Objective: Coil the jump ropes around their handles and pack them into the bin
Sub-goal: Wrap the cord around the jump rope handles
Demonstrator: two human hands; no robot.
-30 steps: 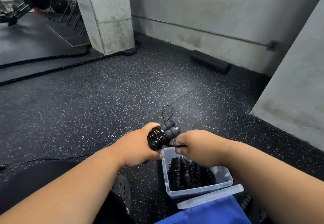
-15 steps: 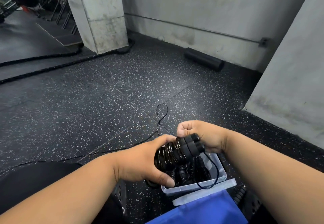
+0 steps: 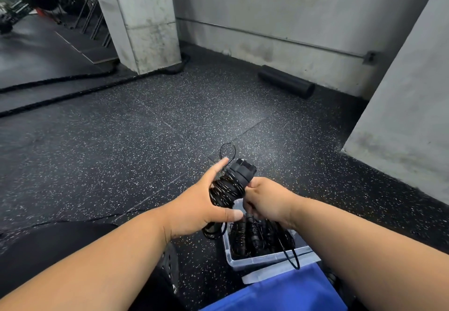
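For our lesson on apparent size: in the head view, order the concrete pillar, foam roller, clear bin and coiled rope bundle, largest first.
1. concrete pillar
2. clear bin
3. foam roller, though farther away, so bin versus roller is unsure
4. coiled rope bundle

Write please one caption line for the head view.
Both hands, left hand and right hand, wind a jump rope above the clear bin.

A single head-worn wide-angle view looks forward and steeply down from above the person's own forearms. It sits close over the clear plastic bin (image 3: 261,259) at the bottom edge, and takes in the speckled rubber floor (image 3: 150,145) out to the concrete wall (image 3: 291,14) and pillar (image 3: 143,19).
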